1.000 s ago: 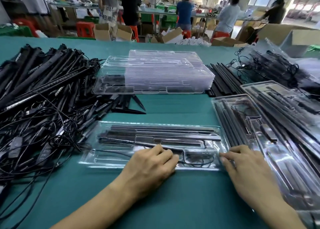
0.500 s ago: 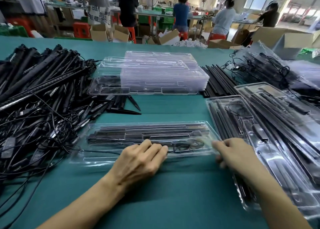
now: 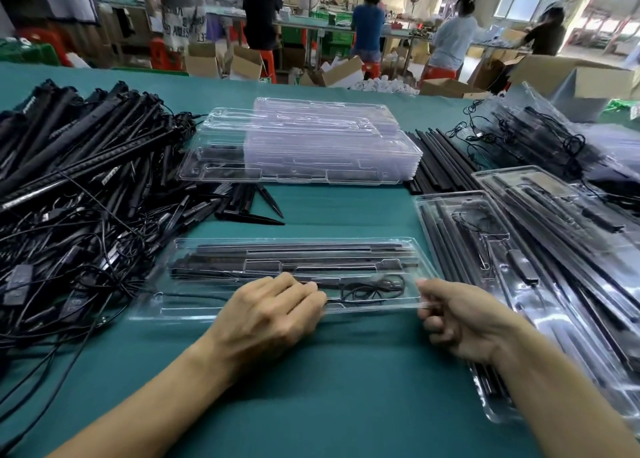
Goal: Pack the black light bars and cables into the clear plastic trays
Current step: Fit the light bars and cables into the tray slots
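Note:
A clear plastic tray (image 3: 194,305) lies crosswise on the green table in front of me, with black light bars (image 3: 304,250) and a coiled cable (image 3: 374,289) in its slots. My left hand (image 3: 266,315) rests on the tray's near edge, fingers bent over the cable slot. My right hand (image 3: 460,322) pinches the tray's right near corner, which is lifted a little. A big heap of loose black light bars and cables (image 3: 79,194) covers the left side.
A stack of empty clear trays (image 3: 301,146) sits behind the working tray. Ground spikes (image 3: 249,212) lie before it. Loose black bars (image 3: 440,160) and filled trays (image 3: 519,267) crowd the right. People work at benches beyond the table's far edge.
My right hand has gone from lying flat at the tray's right end to pinching and lifting its corner. The tray has slid slightly leftward; my left hand stays on it.

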